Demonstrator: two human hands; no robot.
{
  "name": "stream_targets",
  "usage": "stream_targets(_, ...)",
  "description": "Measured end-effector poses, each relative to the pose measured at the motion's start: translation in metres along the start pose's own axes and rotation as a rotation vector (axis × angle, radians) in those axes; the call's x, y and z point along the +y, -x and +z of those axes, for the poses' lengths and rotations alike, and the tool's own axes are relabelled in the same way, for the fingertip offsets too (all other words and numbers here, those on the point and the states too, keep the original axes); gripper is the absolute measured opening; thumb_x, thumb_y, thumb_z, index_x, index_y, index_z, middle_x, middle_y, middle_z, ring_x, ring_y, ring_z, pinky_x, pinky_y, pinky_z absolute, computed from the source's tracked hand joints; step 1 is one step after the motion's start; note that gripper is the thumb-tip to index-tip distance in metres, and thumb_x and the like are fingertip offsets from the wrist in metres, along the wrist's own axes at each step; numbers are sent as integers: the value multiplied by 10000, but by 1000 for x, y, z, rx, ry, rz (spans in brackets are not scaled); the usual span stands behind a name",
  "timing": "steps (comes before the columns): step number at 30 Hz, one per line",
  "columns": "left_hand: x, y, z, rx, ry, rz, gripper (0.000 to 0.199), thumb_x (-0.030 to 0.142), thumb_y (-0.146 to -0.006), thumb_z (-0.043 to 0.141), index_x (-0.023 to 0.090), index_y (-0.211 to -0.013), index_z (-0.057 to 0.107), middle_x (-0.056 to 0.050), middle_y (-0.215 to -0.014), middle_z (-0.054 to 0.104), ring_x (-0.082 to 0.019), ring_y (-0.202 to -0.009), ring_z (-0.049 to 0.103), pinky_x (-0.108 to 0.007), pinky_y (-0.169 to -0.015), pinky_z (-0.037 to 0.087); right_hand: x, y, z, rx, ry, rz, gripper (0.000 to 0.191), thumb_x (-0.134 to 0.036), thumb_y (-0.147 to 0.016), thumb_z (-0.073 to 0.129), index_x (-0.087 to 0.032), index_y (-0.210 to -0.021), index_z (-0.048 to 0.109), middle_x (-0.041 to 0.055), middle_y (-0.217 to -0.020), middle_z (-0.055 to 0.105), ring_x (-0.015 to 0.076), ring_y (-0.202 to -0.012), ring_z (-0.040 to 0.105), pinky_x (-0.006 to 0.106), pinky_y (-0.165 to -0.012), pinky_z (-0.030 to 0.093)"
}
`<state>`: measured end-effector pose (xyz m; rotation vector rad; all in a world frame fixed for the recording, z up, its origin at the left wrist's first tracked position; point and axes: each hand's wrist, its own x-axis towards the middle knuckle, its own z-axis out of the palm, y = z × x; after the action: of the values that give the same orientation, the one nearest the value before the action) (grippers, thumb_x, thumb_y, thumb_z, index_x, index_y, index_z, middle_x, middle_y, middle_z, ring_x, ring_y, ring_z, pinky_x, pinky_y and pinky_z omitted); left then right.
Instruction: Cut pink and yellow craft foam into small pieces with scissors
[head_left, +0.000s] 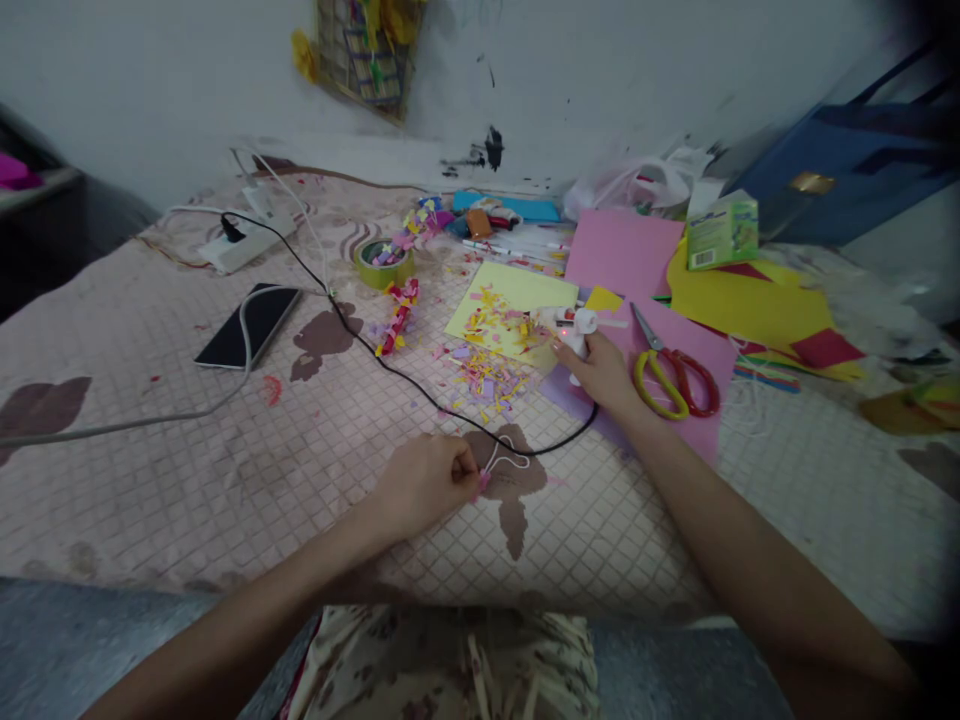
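Observation:
Near the table's front, my left hand [431, 485] pinches a small pink paper piece [484, 481]. A loop of white string [514, 455] runs from that piece onto the cloth. My right hand [602, 372] is wrapped round a white glue gun [576, 335], whose small red light glows. From its handle a black cord [420, 388] crosses the table to the left. Beneath the gun lies a pale yellow sheet [517, 285] covered with paper scraps, and more cut scraps [489, 382] are heaped in front of it. Scissors [667, 375] with yellow and red handles rest right of my right hand.
A black phone [249, 327] and a white power strip [247, 243] lie at the left. Behind the scraps are a green tape roll [385, 265] and a red paper garland [397, 318]. Pink sheets [622, 250], a green box [722, 233] and a blue bag [840, 170] occupy the right.

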<state>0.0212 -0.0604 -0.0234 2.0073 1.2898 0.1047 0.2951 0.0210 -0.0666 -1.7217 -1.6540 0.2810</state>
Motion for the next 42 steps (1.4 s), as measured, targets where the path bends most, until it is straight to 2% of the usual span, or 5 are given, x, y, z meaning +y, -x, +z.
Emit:
stream_targets(11, -3, 3, -2, 9, 83, 48, 176, 322, -765, 538, 175, -707, 616, -5, -643, 632, -126, -563, 531, -232, -509, 325, -3, 2, -2, -2, 11, -3, 466, -531, -797, 513, -141, -1031, 615, 118, -897, 655, 255, -756, 580, 351, -635, 437)
stream_targets(16, -11, 10, -14, 30, 150, 49, 137, 250, -778, 508, 170, -790, 618, 13, -636, 624, -108, -546, 526, -218, -518, 351, -2, 1, -1, -13, 14, 5, 498, -543, -798, 503, -136, -1065, 609, 121, -890, 654, 262, -757, 582, 358, -638, 442)
stream_targets(24, -31, 6, -38, 276, -26, 38, 119, 216, -805, 486, 168, -776, 592, 0, -694, 607, -123, -610, 541, -238, -571, 383, 3, 0, 1, -3, 24, -8, 511, -532, -797, 495, -116, -1072, 605, 131, -899, 646, 259, -736, 571, 368, -646, 432)
stream_targets(31, -32, -9, -32, 372, -193, 158, 122, 196, -829, 499, 162, -842, 616, -52, -871, 596, -167, -766, 566, -275, -659, 453, 3, 0, 1, -1, 41, -13, 455, -540, -796, 496, -140, -971, 622, 102, -810, 633, 243, -695, 546, 356, -622, 417)
stream_targets(42, -37, -18, -37, 273, -592, 495, 204, 143, -902, 420, 147, -921, 623, -89, -933, 593, -213, -918, 540, -356, -801, 471, 3, 0, 1, -20, 7, 2, 501, -539, -804, 494, -134, -1084, 587, 120, -901, 656, 257, -756, 575, 371, -663, 441)
